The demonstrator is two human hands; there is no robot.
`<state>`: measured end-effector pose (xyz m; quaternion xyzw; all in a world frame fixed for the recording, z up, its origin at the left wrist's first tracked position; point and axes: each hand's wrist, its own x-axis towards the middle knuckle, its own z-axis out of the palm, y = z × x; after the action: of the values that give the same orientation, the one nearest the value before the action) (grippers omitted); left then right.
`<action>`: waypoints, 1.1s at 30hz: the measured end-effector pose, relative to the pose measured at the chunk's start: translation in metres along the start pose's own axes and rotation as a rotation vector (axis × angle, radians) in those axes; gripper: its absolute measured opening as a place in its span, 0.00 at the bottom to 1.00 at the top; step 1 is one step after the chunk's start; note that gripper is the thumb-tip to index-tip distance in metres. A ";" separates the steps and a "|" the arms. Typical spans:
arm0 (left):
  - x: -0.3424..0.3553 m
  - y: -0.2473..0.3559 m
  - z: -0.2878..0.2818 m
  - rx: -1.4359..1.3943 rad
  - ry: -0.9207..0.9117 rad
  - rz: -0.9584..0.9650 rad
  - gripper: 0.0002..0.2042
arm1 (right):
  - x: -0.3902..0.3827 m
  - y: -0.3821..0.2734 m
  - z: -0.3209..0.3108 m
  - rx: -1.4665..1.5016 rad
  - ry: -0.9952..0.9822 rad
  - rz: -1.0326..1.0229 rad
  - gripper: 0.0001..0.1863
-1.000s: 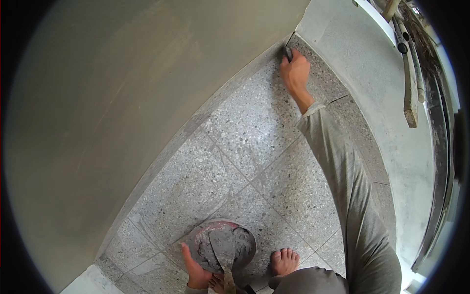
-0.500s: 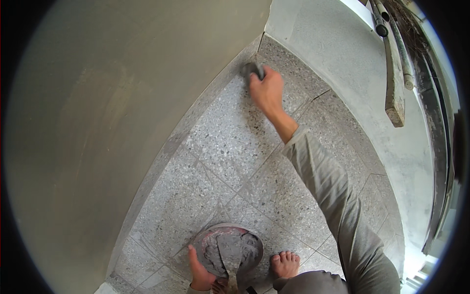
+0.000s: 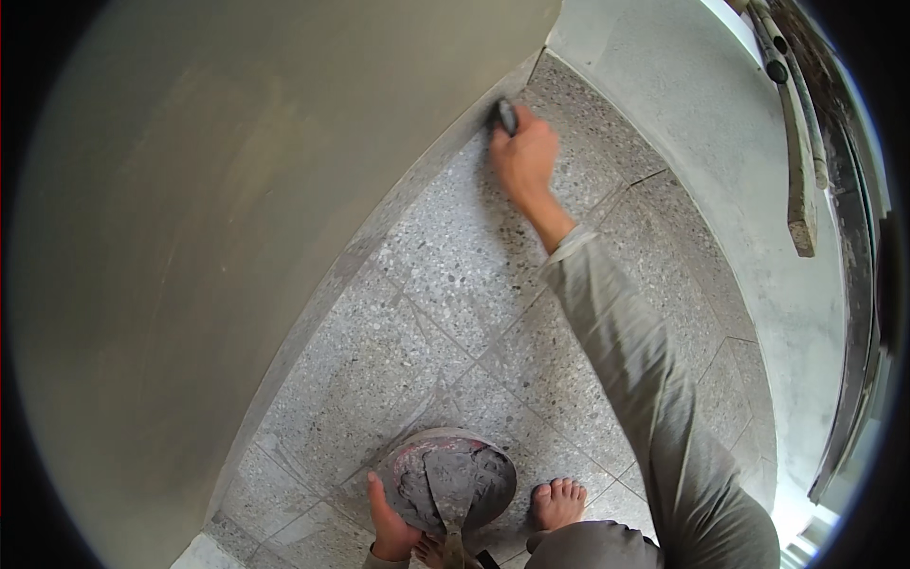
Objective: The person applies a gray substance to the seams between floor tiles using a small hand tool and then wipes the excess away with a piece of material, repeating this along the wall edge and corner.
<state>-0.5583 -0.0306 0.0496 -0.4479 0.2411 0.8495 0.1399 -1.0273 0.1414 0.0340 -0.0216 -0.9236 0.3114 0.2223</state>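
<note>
From the head view I see my right hand stretched far out along the floor, fingers closed around a small dark tool whose end sits right at the seam where the speckled tiles meet the base of the smooth grey wall. The tool shows only partly above my knuckles, so I cannot tell its exact kind. My grey sleeve runs diagonally from the lower right up to that wrist.

Well apart from it, at the bottom edge, my left hand grips the near-left rim of a round pan holding wet grey mortar; the thumb lies over the rim, the fingers are hidden below. A trowel-like blade rests in the mortar, its handle pointing back toward me. The pan sits flat on the tiles.

Just right of the pan a bare foot stands on the floor, toes toward the wall. At the upper right, long boards lean along a pale plastered surface.
</note>
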 end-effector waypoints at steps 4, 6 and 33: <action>0.004 0.001 0.020 -0.034 -0.018 -0.043 0.38 | -0.042 -0.029 0.021 0.005 0.022 0.151 0.19; 0.005 0.003 0.031 -0.024 -0.011 -0.046 0.37 | -0.059 -0.034 0.006 0.052 -0.080 0.130 0.18; 0.001 0.018 0.001 0.037 -0.051 0.044 0.37 | -0.056 -0.021 -0.033 0.153 -0.094 -0.055 0.09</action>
<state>-0.5673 -0.0450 0.0542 -0.4178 0.2629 0.8591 0.1353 -0.9610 0.1337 0.0475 0.0357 -0.9069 0.3754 0.1880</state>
